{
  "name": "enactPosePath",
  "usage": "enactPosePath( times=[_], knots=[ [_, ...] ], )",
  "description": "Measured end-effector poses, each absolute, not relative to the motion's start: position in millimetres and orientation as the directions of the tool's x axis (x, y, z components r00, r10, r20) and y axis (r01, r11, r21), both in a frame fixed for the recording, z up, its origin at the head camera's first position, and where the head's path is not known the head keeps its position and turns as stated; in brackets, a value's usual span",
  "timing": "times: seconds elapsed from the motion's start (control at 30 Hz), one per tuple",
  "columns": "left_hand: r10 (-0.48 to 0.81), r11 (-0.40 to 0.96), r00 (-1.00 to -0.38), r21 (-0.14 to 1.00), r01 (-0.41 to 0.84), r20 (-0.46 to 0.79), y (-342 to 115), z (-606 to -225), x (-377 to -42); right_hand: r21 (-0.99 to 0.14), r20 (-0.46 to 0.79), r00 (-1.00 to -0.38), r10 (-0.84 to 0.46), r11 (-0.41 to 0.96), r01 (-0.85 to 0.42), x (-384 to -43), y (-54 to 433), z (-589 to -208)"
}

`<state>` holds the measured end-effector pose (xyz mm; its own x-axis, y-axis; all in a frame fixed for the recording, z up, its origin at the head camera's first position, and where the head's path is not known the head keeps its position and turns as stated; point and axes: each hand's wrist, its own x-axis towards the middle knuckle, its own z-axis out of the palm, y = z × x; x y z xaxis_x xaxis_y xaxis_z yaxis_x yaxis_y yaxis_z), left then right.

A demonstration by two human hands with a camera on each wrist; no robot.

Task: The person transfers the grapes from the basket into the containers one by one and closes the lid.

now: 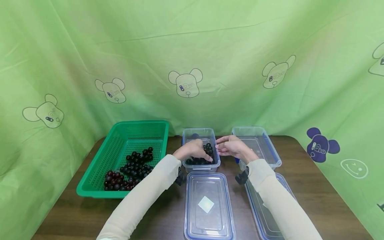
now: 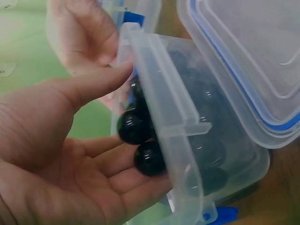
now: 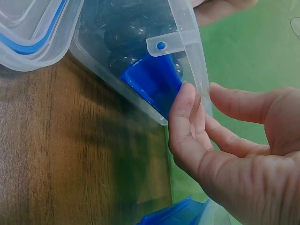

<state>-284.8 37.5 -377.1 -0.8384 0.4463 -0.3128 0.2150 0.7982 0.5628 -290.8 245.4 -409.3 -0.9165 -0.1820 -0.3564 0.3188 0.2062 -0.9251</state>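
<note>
Dark grapes (image 1: 208, 148) lie inside a clear plastic container (image 1: 202, 168) at the middle of the table. My left hand (image 1: 194, 150) reaches over this container, its fingers extended among the grapes. In the left wrist view, two round grapes (image 2: 136, 126) rest against those fingers, and the thumb lies near the rim. At the container's right side is my right hand (image 1: 233, 147). The right wrist view shows its thumb and bent fingers on either side of the rim, beside a hanging blue latch (image 3: 157, 82).
A green basket (image 1: 96, 166) with several bunches of grapes (image 1: 136, 165) stands on the left. Another clear container (image 1: 255, 141) is at right. One lid (image 1: 207, 223) lies in front of the middle container, another lid (image 1: 268, 216) under the right forearm. A green curtain (image 1: 228, 100) hangs behind.
</note>
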Motion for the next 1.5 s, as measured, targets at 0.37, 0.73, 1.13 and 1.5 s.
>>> enactPosePath(
  times=[0.37,0.73,1.13,1.5],
  knots=[
    [0.458,0.796,-0.829,0.564,0.22,-0.322,15,-356,-295,-0.928,-0.347,-0.919,-0.187,0.207,0.309,-292,245,-411],
    [0.45,0.667,-0.866,0.727,0.163,-0.218,-40,-325,-295,-0.938,-0.313,-0.928,-0.203,0.223,0.267,-294,244,-412],
    [0.386,0.674,-0.901,0.728,0.127,-0.2,-122,-324,-298,-0.945,-0.313,-0.918,-0.244,0.178,0.274,-293,244,-416],
    [0.401,0.761,-0.908,0.597,0.254,-0.125,-179,-346,-305,-0.927,-0.37,-0.894,-0.253,0.169,0.335,-297,245,-410]
  ],
)
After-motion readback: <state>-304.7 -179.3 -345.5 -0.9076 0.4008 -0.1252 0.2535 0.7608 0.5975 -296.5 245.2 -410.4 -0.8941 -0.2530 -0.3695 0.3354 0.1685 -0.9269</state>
